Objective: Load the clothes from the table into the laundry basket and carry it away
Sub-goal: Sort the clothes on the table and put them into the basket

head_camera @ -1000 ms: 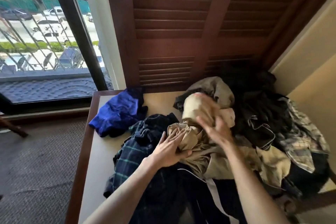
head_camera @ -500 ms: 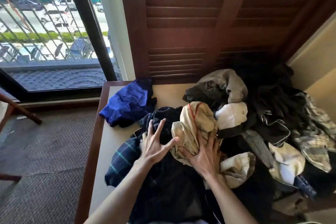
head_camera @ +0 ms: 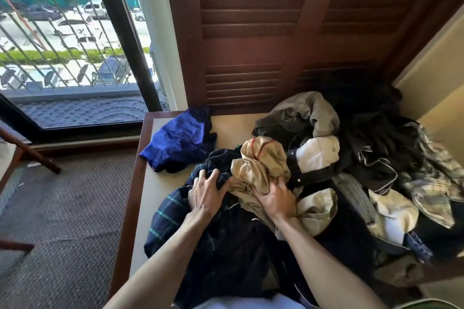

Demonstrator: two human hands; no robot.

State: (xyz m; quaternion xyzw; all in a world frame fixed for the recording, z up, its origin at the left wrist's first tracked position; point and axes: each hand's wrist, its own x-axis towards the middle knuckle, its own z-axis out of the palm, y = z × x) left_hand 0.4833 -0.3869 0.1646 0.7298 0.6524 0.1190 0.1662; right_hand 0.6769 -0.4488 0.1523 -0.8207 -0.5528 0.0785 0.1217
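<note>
**Khaki bundle gripped, navy plaid clutched**

Khaki/tan garment [head_camera: 261, 165] w/ red stitching, bunched at centre of clothes pile [head_camera: 351, 170] on bench [head_camera: 153, 183]. Right hand [head_camera: 275, 199] closed on its near edge, fingers sunk into folds. Left hand [head_camera: 207, 190] just left of it, fingers curled into navy plaid garment [head_camera: 170, 211] w/ teal stripes; thumb side nearly touching the tan cloth. Both forearms reaching in from near edge.

Blue cloth [head_camera: 178, 140] lying apart, far-left on bench, crumpled, near the corner. Grey-olive jacket [head_camera: 308, 113] at far side of pile, behind tan bundle. White piece [head_camera: 316, 153] w/ dark trim just right of tan garment. Black clothing [head_camera: 376, 143] heaped far-right, against the wall corner. Pale plaid shirt [head_camera: 431, 180] draped at right edge. Cream cloth [head_camera: 319, 211] near right wrist, touching it.

Brown louvred shutter [head_camera: 251, 32] behind bench. Window [head_camera: 70, 40] w/ railing at far left, cars outside. Carpet [head_camera: 62, 221] left of bench. Laundry basket not in view.
</note>
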